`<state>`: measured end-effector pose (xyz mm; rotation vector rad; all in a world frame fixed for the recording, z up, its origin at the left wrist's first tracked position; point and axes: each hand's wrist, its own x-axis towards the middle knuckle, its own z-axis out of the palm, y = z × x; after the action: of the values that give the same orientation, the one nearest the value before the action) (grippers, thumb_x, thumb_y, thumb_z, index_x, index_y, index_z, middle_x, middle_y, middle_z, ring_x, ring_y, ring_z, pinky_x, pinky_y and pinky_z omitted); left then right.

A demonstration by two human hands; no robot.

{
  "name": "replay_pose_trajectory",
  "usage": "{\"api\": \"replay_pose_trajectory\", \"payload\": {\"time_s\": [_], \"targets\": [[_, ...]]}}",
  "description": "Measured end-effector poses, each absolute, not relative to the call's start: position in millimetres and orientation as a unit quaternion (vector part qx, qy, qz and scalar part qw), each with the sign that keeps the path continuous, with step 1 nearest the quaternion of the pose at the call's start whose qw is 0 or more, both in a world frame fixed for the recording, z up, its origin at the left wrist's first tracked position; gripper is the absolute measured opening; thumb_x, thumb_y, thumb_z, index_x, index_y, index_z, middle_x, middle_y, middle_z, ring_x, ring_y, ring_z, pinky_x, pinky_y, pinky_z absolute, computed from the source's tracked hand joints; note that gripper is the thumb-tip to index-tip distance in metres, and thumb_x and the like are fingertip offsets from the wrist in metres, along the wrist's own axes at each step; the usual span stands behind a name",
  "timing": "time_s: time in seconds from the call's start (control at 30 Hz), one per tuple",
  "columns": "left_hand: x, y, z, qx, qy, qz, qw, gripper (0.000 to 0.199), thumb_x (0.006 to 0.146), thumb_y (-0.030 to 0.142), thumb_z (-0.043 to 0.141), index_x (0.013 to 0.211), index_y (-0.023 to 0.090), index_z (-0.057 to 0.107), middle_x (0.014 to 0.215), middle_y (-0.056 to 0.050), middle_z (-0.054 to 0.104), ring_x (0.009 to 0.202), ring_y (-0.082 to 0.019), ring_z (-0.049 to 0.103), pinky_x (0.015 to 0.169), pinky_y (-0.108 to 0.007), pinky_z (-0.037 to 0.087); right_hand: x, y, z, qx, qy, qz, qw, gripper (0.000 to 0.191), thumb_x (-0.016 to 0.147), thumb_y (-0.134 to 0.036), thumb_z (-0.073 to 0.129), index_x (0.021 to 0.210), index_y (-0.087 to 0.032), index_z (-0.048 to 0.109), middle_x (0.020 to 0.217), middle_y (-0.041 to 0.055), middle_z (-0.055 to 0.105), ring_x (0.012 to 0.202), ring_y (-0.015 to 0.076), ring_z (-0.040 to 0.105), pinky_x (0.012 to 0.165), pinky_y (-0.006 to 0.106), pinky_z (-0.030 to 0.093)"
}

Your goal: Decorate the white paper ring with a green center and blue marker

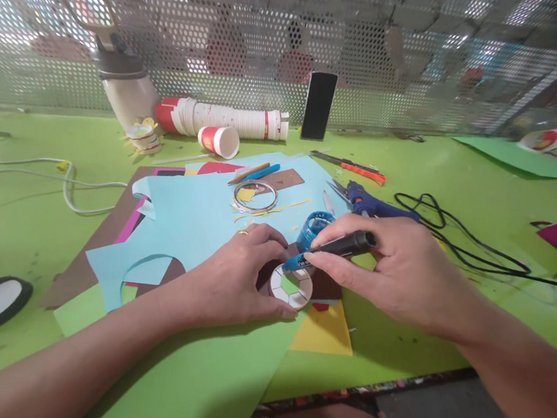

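A small white ring with dark lines across it (278, 291) lies on the papers near the table's front. My left hand (246, 280) is closed on its left side, thumb at the lower edge and fingers at the upper edge. My right hand (385, 260) pinches a black marker (346, 245), whose blue-smeared tip end is at the ring's top. Just behind the marker is an open jar of blue paint (317, 226), partly hidden by my right hand. Light blue paper (182, 206) is spread beyond my left hand.
A blue glue gun (375, 201) with a black cord, scissors and an orange cutter (362, 172) lie to the right. Stacked paper cups (233, 121), a phone (318, 105) and a large bottle (129, 92) line the back. A white cable (69, 186) runs at left.
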<state>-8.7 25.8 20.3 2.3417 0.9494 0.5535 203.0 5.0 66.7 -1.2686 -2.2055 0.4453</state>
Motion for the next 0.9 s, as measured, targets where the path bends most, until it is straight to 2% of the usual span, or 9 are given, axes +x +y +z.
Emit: {"api": "replay_pose_trajectory", "payload": {"time_s": [0.3, 0.4, 0.57, 0.73, 0.9], "targets": [[-8.0, 26.1, 22.1, 0.867, 0.360, 0.198, 0.283, 0.038, 0.067, 0.033, 0.083, 0.097, 0.020, 0.065, 0.116, -0.008, 0.058, 0.106, -0.025, 0.058, 0.093, -0.039, 0.049, 209.0, -0.2, 81.2, -0.472, -0.782, 0.136, 0.383, 0.013, 0.086, -0.027, 0.067, 0.073, -0.024, 0.065, 0.068, -0.0014, 0.070, 0.057, 0.0135, 0.062, 0.056, 0.024, 0.051], [-8.2, 26.2, 21.3, 0.869, 0.358, 0.200, 0.279, 0.040, 0.066, 0.033, 0.083, 0.098, 0.020, 0.064, 0.116, -0.008, 0.058, 0.108, -0.026, 0.057, 0.093, -0.039, 0.048, 208.4, 2.9, 79.1, -0.475, -0.780, 0.170, 0.369, 0.016, 0.087, -0.025, 0.065, 0.071, -0.023, 0.064, 0.067, -0.0021, 0.068, 0.058, 0.0128, 0.063, 0.057, 0.022, 0.052], [-8.6, 26.2, 18.3, 0.875, 0.345, 0.206, 0.268, 0.043, 0.068, 0.034, 0.082, 0.102, 0.018, 0.064, 0.115, -0.009, 0.058, 0.108, -0.026, 0.055, 0.094, -0.040, 0.047, 207.8, 5.2, 72.7, -0.465, -0.778, 0.222, 0.358, 0.009, 0.087, -0.023, 0.065, 0.079, -0.022, 0.069, 0.069, -0.0049, 0.068, 0.059, 0.0091, 0.062, 0.057, 0.017, 0.050], [-9.2, 26.7, 18.3, 0.876, 0.340, 0.212, 0.268, 0.044, 0.068, 0.034, 0.082, 0.104, 0.016, 0.064, 0.113, -0.009, 0.059, 0.106, -0.025, 0.056, 0.093, -0.039, 0.047, 208.4, 4.2, 75.3, -0.464, -0.760, 0.309, 0.332, 0.010, 0.088, -0.027, 0.066, 0.081, -0.024, 0.073, 0.062, -0.0062, 0.063, 0.054, 0.0068, 0.058, 0.050, 0.013, 0.047], [-8.0, 26.1, 19.2, 0.879, 0.338, 0.207, 0.267, 0.043, 0.070, 0.035, 0.081, 0.105, 0.017, 0.064, 0.114, -0.009, 0.060, 0.108, -0.026, 0.056, 0.094, -0.039, 0.047, 209.6, 7.4, 80.2, -0.457, -0.730, 0.381, 0.336, 0.014, 0.088, -0.027, 0.067, 0.076, -0.020, 0.069, 0.057, -0.0058, 0.060, 0.051, 0.0061, 0.056, 0.050, 0.013, 0.047]]}}
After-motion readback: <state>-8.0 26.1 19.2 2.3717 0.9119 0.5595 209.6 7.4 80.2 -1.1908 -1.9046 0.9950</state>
